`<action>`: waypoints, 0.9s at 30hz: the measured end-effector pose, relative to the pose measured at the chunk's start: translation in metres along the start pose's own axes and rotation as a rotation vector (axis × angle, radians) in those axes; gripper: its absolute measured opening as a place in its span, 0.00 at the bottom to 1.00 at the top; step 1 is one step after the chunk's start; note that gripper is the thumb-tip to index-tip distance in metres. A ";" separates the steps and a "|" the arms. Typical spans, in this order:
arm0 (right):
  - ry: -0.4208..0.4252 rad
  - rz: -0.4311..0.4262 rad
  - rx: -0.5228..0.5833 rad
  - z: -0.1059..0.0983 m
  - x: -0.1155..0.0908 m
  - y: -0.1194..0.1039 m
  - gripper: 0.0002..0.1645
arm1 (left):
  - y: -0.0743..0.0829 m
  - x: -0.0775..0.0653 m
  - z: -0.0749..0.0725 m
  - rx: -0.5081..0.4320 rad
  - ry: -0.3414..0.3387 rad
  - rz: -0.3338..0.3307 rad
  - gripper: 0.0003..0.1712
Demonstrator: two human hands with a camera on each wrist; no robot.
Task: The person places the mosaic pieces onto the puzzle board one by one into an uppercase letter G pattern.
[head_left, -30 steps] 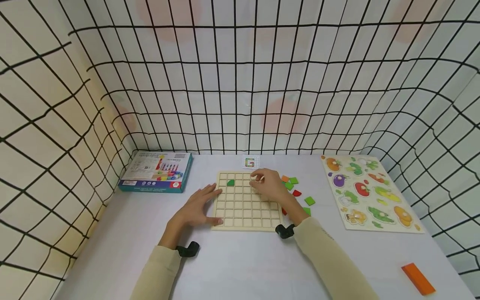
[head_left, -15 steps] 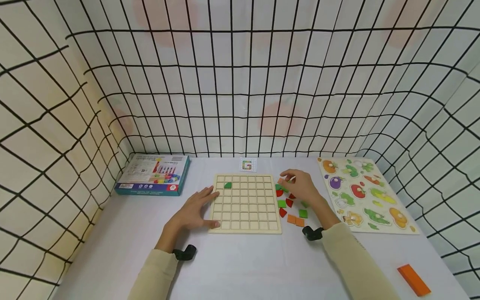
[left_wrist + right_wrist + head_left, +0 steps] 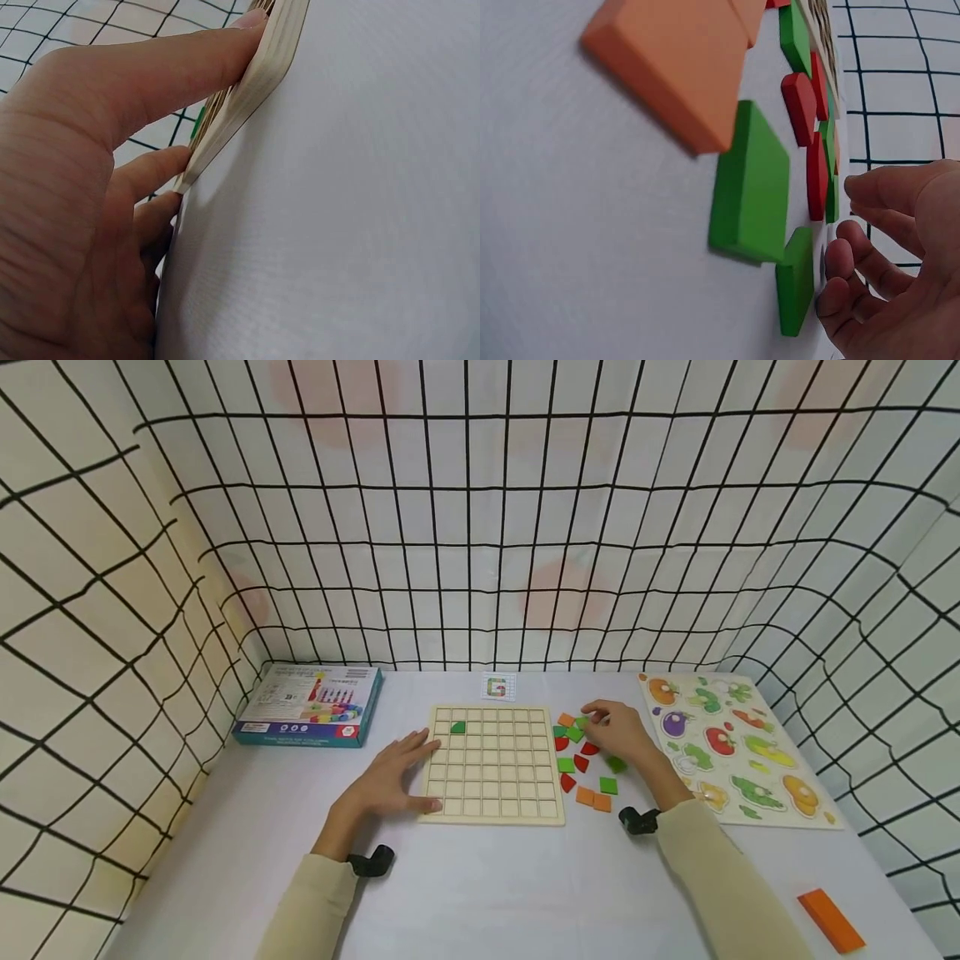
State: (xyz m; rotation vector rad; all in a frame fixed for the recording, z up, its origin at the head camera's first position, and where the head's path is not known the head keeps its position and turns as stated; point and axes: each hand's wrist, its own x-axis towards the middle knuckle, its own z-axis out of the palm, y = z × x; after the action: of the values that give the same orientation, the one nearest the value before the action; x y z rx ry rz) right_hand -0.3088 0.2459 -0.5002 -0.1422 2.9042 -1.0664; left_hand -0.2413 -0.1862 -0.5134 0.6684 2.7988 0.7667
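Note:
A pale wooden grid board (image 3: 495, 820) lies flat on the table in the head view. One green quarter-round tile (image 3: 458, 727) sits in a cell near its upper left. My left hand (image 3: 390, 781) is spread at the board's left side, thumb (image 3: 202, 64) on the near corner and fingertips at the edge. To the right, my right hand (image 3: 621, 731) reaches over the scattered tiles, its fingertips close to a green square tile (image 3: 582, 723). Seen from the right wrist, its fingers are loosely bent with nothing visible between them; red tiles (image 3: 817, 176) lie just beyond.
A small pattern card (image 3: 498, 686) lies behind the board. At left is a boxed toy set (image 3: 309, 706); at right, a vegetable puzzle board (image 3: 738, 747). An orange block (image 3: 831, 920) lies near the right front. Black netting (image 3: 487, 543) surrounds the table.
My right hand has moved from the board's upper right out to the tiles, then slightly farther right. The left hand stays at the board's left edge.

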 end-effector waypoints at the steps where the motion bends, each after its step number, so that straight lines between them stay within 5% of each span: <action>1: -0.003 0.006 -0.008 0.000 0.000 0.000 0.23 | 0.000 0.000 -0.001 -0.002 0.001 0.001 0.61; 10: -0.056 0.041 -0.063 -0.002 0.002 0.002 0.26 | 0.001 -0.001 -0.002 -0.002 -0.009 -0.003 0.61; 27: -0.025 0.049 -0.016 -0.004 0.000 0.003 0.23 | -0.001 0.001 -0.001 0.008 -0.009 0.003 0.61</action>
State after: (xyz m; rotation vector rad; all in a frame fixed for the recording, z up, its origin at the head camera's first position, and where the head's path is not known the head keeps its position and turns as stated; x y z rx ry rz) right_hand -0.3091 0.2508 -0.4988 -0.0845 2.8787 -1.0261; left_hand -0.2429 -0.1865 -0.5135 0.6752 2.7945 0.7517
